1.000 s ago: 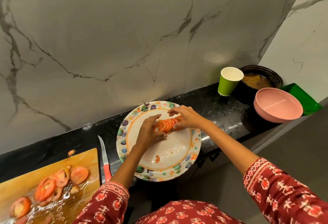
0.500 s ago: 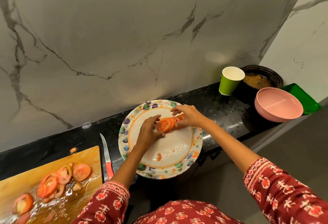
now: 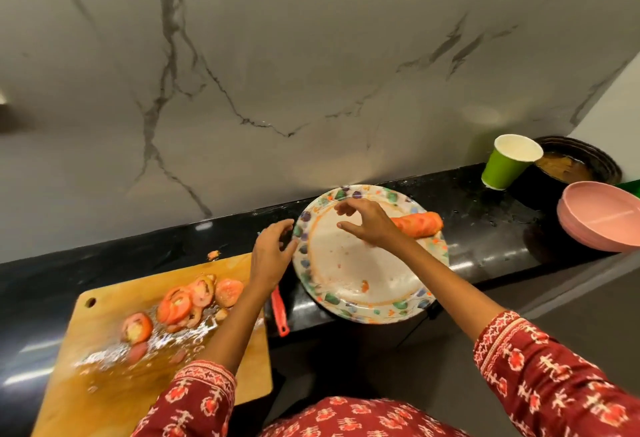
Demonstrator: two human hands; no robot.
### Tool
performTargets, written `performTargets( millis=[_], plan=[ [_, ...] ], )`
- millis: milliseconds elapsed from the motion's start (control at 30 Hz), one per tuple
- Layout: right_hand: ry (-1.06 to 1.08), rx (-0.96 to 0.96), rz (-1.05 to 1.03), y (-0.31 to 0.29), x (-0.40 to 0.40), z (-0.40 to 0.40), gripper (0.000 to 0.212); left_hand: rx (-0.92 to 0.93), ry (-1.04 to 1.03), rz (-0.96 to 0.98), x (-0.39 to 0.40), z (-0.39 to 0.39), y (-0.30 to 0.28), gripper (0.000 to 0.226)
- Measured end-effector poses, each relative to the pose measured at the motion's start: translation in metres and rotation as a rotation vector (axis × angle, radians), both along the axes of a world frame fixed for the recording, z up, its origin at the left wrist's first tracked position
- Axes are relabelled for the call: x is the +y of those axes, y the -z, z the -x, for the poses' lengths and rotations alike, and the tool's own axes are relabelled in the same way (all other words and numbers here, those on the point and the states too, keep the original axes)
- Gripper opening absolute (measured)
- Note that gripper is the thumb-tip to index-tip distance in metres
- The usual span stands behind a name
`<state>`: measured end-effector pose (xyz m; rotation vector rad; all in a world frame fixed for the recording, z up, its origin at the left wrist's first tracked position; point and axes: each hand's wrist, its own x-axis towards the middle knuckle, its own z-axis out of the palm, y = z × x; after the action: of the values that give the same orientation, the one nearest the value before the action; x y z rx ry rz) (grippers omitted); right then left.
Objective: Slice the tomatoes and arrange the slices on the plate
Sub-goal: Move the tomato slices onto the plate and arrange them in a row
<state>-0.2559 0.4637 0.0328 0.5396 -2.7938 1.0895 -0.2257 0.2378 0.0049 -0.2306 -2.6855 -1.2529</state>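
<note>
Tomato slices (image 3: 417,224), glossy and overlapped, line the round patterned plate (image 3: 346,310); both hands' fingers (image 3: 348,227) relaxed, empty.

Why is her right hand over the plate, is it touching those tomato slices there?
Cannot tell. In the head view the right hand hangs open over the plate, and it hides the near end of the tomato slices.

Row of tomato slices (image 3: 417,224) at plate's (image 3: 349,308) 2 o'clock: motion-blurred, left end hidden behind right hand (image 3: 369,225); count unreadable. Knife (image 3: 280,312): only red handle shows, blade hidden under left hand (image 3: 270,256). Pink bowl (image 3: 599,225) cut by right edge. Dark pot (image 3: 581,162) partly behind green cup (image 3: 509,161).
</note>
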Motion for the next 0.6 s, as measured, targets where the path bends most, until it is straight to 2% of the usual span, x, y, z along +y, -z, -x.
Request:
performTargets(
  millis=[200, 400, 600],
  plan=[
    [-0.115, -0.058, 0.063, -0.004, -0.097, -0.017, 0.028, 0.008, -0.182, 0.004, -0.093, -0.037, -0.009, 0.040],
    [-0.209, -0.108, -0.041, -0.003, -0.179, -0.041, 0.034, -0.011, -0.319, 0.065, -0.177, -0.072, -0.013, 0.039],
    [-0.112, -0.194, -0.437, 0.007, -0.225, -0.060, 0.041, -0.103, -0.351, 0.064, -0.218, -0.095, -0.006, 0.035]
  ],
)
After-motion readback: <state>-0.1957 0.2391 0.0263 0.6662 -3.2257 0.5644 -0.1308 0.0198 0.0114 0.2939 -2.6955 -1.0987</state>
